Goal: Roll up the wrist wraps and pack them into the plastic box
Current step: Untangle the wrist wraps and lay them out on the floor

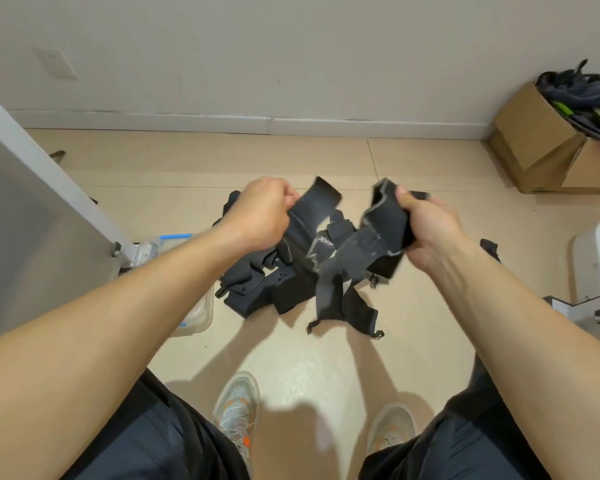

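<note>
Left hand (260, 216) and right hand (430, 230) each clench black wrist wraps (378, 233), raised over the floor pile (257, 292); plastic box (198, 320) at pile's 9 o'clock, partly behind forearm.

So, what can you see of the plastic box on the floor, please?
The plastic box is clear, with rounded corners and blue clips. It lies on the tiled floor, beside a grey metal leg and just left of the pile of black wraps. The left forearm hides its middle, so its contents and whether it is open cannot be told.
</note>
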Available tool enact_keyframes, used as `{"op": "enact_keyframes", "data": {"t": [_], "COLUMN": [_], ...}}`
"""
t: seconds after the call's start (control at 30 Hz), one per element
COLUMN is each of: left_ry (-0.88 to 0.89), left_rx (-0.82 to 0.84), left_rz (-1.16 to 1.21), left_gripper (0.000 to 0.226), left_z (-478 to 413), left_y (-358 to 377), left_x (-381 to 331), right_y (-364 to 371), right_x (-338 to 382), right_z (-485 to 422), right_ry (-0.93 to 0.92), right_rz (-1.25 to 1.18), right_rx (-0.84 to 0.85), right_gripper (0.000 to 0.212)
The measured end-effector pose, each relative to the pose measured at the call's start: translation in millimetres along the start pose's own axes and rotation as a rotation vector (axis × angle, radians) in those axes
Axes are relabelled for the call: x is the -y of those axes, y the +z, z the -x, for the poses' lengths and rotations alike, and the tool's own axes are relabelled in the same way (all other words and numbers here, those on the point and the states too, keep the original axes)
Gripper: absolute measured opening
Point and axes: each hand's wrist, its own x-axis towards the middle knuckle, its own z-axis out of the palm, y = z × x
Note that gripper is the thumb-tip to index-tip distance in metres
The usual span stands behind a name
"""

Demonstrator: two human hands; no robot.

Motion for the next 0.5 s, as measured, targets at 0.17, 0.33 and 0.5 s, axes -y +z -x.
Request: {"op": "enact_keyframes", "data": {"t": [0.17, 0.33, 0.5], "left_ry": [-0.124, -0.120, -0.078], "left_rx": [0.075, 0.093, 0.239], "left_rz": [0.570, 0.795, 1.076], "left_gripper": [0.032, 0.031, 0.031], "left_z": [-5, -5, 4], "left_y": [-8, 1, -1], "left_x": [5, -15, -21], "right_y": [-1, 19, 15], "right_x": [-7, -6, -1], "right_z": [-3, 7, 10], "right_ry": [-0.012, -0.061, -0.008], "right_rz": [0.176, 0.302, 0.306], "right_rx": [0.136, 0.203, 0.120], "right_gripper": [0.037, 0.028, 0.045]}}
